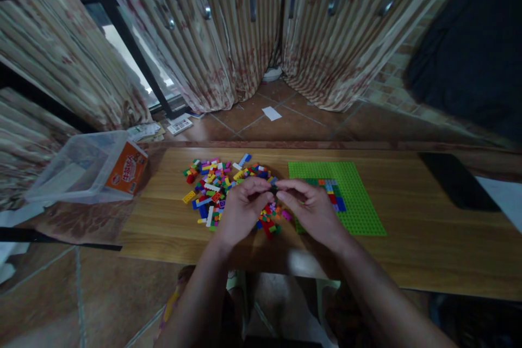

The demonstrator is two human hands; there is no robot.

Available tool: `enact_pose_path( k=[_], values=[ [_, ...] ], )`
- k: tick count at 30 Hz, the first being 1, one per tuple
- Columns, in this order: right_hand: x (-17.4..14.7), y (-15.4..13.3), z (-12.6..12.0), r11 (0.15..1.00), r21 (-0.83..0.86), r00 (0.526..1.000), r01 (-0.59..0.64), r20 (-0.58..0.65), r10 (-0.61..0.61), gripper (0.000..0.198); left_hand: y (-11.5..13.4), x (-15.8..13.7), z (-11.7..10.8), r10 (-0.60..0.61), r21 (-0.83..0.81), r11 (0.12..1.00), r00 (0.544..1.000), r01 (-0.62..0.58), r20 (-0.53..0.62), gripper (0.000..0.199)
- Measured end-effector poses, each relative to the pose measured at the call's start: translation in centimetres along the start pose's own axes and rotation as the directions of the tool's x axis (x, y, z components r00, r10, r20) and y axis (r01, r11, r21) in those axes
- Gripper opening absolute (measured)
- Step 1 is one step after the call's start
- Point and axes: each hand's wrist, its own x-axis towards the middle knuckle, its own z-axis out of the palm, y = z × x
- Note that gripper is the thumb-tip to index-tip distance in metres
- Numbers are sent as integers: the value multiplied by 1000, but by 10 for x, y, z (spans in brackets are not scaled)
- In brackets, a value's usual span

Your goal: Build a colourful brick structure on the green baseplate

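My left hand [246, 204] and my right hand [312, 206] meet fingertip to fingertip above the table. Pinched between them is a small dark toy brick [273, 188], mostly covered by the fingers. Under and left of my left hand spreads a pile of loose coloured toy bricks [212, 187]. A green studded baseplate [359, 204] lies to the right, partly behind my right hand. On it sits a block of joined bricks [336, 202] in blue, red, green and other colours, its near left part hidden by that hand.
A clear plastic bin [77, 168] with an orange label stands left of the wooden table [163, 228]. At the table's right lie a black flat object [459, 180] and white paper [503, 196]. Striped curtains [228, 43] hang beyond, above a tiled floor [304, 119].
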Motion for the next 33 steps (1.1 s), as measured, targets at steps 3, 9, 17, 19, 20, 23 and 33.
enact_pose_path(
  k=[3,9,17,19,20,23,33],
  values=[
    [-3,2,-9,999,-43,1000,8,11,-7,17,-3,-2,16,27,-2,1000,999,-27,44,15],
    [-8,10,-42,983,-174,999,-50,12,53,15,-8,1,40,40,10,999,996,-41,78,11],
    [-5,33,-97,894,-442,987,-73,-158,2,12,-23,2,58,-62,241,970,984,20,167,18],
    [-5,38,-100,870,-491,996,-44,-87,1,11,-24,2,64,-81,326,945,979,16,188,25],
    [-5,40,-100,859,-512,999,-24,-47,0,11,-24,1,66,-90,374,927,976,10,196,28],
    [-6,44,-97,827,-562,999,23,39,-1,12,-22,1,74,-122,479,878,966,-3,229,36],
    [-5,48,-91,776,-627,993,68,119,9,13,-24,3,86,-129,555,830,953,-47,273,40]
  ],
)
